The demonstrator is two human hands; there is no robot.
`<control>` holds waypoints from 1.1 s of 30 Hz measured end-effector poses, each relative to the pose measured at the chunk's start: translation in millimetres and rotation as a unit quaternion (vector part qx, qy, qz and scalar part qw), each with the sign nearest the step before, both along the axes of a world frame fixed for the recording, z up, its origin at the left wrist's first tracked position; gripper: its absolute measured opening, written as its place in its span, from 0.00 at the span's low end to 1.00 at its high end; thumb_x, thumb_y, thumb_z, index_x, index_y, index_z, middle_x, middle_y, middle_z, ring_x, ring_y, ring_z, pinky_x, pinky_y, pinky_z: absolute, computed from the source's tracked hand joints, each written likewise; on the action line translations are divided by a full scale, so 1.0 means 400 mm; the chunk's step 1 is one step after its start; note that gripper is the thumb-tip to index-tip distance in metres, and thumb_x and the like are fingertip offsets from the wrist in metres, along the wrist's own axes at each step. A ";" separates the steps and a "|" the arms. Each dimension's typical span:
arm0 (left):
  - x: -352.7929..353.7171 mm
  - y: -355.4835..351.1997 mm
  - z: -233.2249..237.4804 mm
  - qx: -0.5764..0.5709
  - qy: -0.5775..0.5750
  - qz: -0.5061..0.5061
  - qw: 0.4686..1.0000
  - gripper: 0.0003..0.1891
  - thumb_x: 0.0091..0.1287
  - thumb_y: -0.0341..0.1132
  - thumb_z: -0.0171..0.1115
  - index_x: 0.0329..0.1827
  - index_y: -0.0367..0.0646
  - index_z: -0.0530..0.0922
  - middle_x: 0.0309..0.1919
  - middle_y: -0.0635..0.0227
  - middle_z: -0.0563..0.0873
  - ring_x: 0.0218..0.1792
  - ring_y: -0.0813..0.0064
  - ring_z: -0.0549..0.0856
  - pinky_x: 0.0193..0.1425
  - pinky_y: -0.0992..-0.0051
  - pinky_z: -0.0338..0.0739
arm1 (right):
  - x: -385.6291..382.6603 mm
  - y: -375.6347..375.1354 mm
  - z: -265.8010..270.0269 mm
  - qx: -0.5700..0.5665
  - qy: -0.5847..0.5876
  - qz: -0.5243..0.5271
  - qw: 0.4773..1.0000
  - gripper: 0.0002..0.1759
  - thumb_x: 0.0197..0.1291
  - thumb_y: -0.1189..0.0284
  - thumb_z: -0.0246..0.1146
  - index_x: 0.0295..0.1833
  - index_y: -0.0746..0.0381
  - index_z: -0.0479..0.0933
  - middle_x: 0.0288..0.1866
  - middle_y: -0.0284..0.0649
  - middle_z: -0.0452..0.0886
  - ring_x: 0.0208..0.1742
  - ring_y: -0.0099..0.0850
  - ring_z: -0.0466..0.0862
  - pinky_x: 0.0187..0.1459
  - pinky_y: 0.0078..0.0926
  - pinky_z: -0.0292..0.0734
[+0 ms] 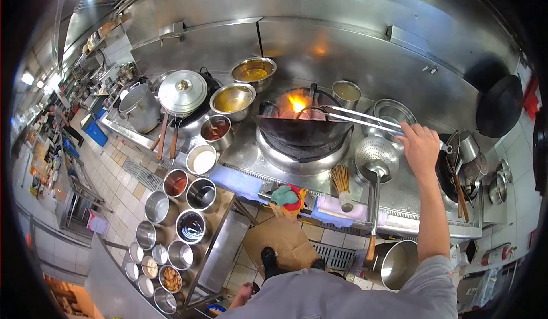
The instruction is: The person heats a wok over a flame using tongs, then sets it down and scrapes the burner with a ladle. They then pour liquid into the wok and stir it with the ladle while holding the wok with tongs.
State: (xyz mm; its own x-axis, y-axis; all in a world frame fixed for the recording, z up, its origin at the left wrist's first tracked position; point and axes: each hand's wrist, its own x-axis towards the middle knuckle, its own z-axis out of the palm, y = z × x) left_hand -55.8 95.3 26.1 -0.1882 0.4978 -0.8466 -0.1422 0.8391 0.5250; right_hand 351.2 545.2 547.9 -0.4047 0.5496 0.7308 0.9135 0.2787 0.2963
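Observation:
My right hand is closed round the end of long metal tongs, held out over the stove. The tongs' far end reaches the rim of a tilted dark wok on the burner, with an orange flame behind its near edge. Low in the view, beside my body, my left hand is small and partly hidden; its fingers cannot be made out. A perforated ladle and a bamboo brush lie right of the wok.
Bowls of yellow liquid and a lidded pot stand left of the wok. A cart holds several metal containers. A large pot stands low right. Black woks hang on the right wall. A person is far left.

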 end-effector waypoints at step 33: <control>-0.313 0.192 0.223 -0.028 0.104 -0.116 0.987 0.19 0.62 0.45 0.52 0.49 0.42 0.77 0.45 0.56 0.82 0.47 0.61 0.80 0.50 0.67 0.74 | -0.126 -0.104 -0.060 0.011 0.033 -0.131 0.991 0.19 0.48 0.64 0.64 0.48 0.55 0.78 0.35 0.33 0.76 0.39 0.32 0.74 0.44 0.32 0.64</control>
State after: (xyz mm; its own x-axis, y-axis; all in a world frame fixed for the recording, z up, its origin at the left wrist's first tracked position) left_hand -181.0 172.1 115.2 -0.2475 0.5009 -0.8294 0.1631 0.8653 0.4739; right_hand 300.7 503.7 523.9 -0.2016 0.6133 0.7637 0.9712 0.0245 0.2368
